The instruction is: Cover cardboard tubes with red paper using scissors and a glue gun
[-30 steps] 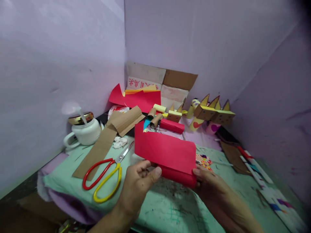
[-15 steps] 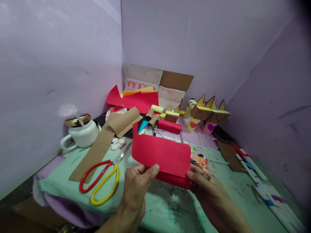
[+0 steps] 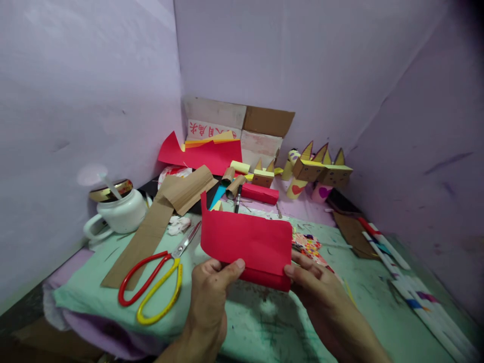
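Note:
A sheet of red paper [image 3: 245, 239] is held up between my two hands, its lower edge folded or curled under and a narrow strip sticking up at its left corner. My left hand [image 3: 212, 287] grips the lower left edge, thumb on top. On the right edge, my right hand [image 3: 315, 282] pinches the paper between thumb and fingers. Scissors [image 3: 176, 257] with one red and one yellow handle lie partly open left of my left hand. Behind the paper are a black pen [image 3: 238, 199] and a rolled red paper tube [image 3: 259, 193].
A white mug [image 3: 123, 212] stands at the left by cardboard strips [image 3: 147, 237]. Small cardboard animal figures [image 3: 310, 170] stand at the back right. More red paper [image 3: 204, 154] leans on an open box [image 3: 268, 121]. Several markers [image 3: 385, 247] lie along the right side.
The whole scene has shifted slightly left as the camera turned. Both hands keep the same hold on the red paper, with little change in its shape.

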The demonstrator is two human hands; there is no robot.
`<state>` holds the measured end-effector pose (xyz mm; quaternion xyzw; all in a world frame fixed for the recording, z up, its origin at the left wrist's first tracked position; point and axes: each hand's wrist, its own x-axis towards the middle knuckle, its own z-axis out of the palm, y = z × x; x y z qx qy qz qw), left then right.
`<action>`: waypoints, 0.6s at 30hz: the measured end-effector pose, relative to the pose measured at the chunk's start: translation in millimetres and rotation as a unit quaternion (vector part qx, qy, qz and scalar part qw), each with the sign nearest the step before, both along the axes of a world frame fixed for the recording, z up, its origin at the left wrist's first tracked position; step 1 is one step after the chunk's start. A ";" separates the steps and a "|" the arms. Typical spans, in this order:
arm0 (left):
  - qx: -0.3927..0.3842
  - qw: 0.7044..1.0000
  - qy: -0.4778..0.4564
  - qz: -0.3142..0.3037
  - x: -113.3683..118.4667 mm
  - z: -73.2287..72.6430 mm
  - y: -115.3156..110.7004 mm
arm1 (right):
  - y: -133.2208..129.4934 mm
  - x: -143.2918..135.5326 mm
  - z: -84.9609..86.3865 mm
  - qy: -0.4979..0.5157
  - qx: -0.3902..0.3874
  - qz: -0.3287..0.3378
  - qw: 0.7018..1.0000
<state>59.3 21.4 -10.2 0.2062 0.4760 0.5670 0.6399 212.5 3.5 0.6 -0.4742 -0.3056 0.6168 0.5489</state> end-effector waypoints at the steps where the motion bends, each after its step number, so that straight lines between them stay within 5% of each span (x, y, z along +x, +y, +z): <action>1: 0.002 1.000 -0.003 0.001 0.4 -0.8 -0.2 | -0.5 0.2 -0.7 -0.002 -0.007 -0.008 1.000; 12: 0.016 1.000 -0.005 0.011 4.4 -2.3 -3.9 | -0.7 -13.8 -12.6 -0.067 0.029 -0.040 0.997; 18: -0.010 1.000 -0.011 0.012 4.1 2.8 -2.1 | 3.2 -17.4 -7.5 -0.023 0.033 -0.023 0.999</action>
